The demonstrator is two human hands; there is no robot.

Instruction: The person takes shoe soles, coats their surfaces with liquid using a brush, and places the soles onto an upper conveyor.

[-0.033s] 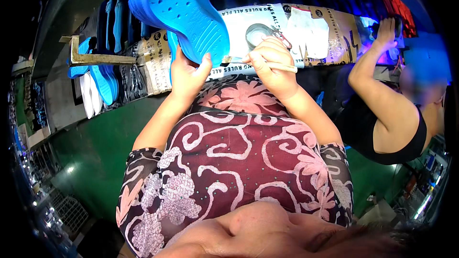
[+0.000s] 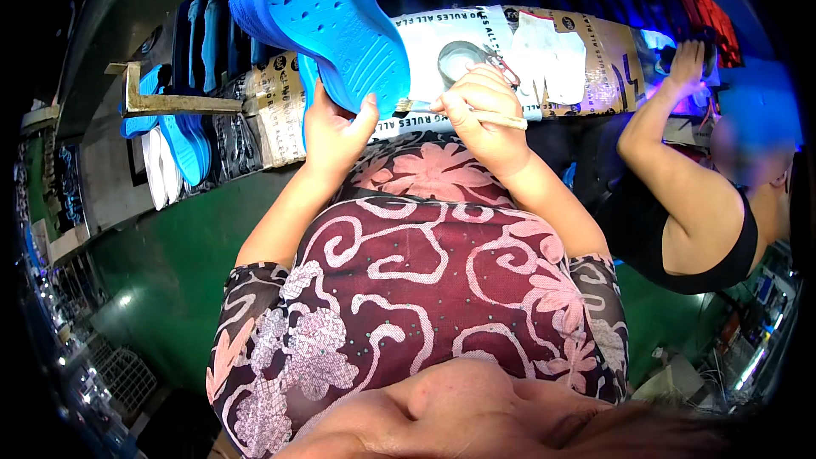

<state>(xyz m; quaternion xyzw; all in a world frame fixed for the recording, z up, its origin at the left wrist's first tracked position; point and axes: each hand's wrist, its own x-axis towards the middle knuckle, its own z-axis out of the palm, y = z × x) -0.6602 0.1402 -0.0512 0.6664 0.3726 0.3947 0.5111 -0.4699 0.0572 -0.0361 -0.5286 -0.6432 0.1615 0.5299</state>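
A bright blue foam shoe sole, dotted with small holes at its front and ridged toward the heel, is tilted up in front of me. My left hand grips it by the heel end, thumb on the upper edge and fingers behind. Another blue piece shows partly behind it. In my right hand is a small brush with a pale handle, pinched between thumb and fingers. Its bristles are at the heel's right edge; whether they touch is unclear. Just beyond that hand stands a shallow round dish.
Printed cardboard and white sheets cover the bench. Left, an angled metal bar juts out near more blue soles and white ones. At the right, a co-worker reaches an arm toward the bench. Dark shoe parts line the back.
The co-worker's raised hand and arm have shifted slightly. My hands, the sole and the brush have hardly moved.
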